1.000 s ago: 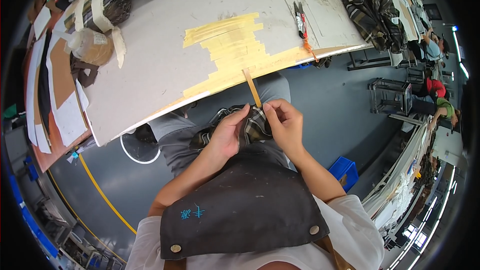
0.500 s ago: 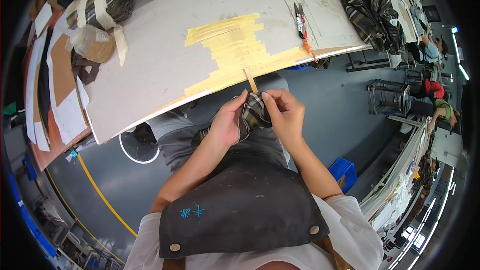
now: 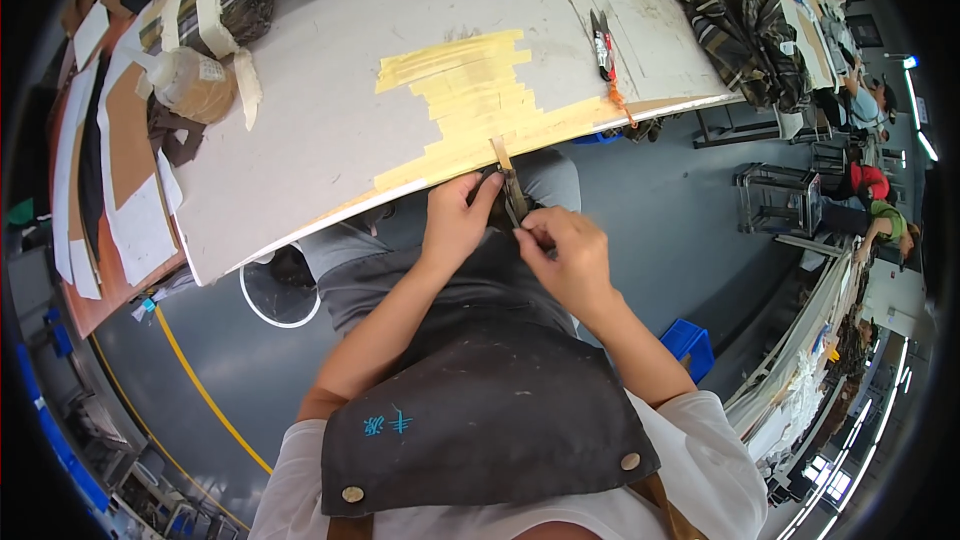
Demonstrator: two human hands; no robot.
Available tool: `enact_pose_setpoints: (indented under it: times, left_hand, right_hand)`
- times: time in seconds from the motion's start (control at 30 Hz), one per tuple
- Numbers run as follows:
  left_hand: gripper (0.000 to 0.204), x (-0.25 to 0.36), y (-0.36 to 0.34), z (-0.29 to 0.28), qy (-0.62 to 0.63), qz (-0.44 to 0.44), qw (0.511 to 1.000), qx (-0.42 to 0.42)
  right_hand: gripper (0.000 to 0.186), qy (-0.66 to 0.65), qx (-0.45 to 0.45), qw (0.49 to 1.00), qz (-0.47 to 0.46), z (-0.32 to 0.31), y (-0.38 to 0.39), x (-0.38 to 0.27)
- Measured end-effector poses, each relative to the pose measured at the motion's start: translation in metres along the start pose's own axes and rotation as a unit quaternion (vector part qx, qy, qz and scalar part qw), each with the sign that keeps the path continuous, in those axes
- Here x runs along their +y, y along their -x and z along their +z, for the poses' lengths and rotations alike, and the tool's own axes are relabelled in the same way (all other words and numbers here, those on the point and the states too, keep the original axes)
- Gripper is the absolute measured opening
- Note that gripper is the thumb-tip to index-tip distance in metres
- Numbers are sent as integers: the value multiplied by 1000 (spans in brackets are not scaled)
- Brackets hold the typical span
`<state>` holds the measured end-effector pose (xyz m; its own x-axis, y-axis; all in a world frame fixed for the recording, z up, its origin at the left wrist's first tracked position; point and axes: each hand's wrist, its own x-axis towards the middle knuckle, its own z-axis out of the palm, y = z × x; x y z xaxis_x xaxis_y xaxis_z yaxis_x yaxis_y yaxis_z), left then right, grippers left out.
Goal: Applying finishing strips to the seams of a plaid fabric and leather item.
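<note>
A flat tan strip [image 3: 501, 151] juts out from the near table edge. Over its outer end sits a dark plaid fabric piece [image 3: 514, 198], narrow and drawn along the strip's line. My left hand [image 3: 455, 221] pinches the fabric between thumb and fingers, close to the table edge. Lower down, my right hand [image 3: 568, 252] grips the same fabric by its near end with thumb and fingertips. How much of the strip lies inside the fabric is hidden.
Yellow tape [image 3: 470, 90] covers part of the table [image 3: 300, 90]. Red-handled thread snips [image 3: 603, 45] lie on the right. A plastic bottle [image 3: 195, 85] stands on the left by bundled plaid pieces [image 3: 245, 15]. More plaid fabric [image 3: 740, 25] hangs over the far right. Other people work at right.
The plaid fabric, bunched and spread between my hands before, is now narrow and pulled along the strip. My left hand moved up slightly toward the table; my right hand moved down toward me.
</note>
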<state>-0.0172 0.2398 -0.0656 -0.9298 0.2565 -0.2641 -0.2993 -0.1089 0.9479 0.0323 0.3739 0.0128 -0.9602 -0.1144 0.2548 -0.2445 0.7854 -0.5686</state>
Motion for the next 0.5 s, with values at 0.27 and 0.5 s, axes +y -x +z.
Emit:
enact_pose_setpoints:
  times: [0.27,0.5]
  left_hand:
    - [15,8,-2,13,-219,89,965,116]
    - [12,33,31,-5,-386,372,824,182]
  right_hand:
    - [11,-263,-6,937,229,15,-19,15]
    - [10,-396,-54,877,267,22,-30,27]
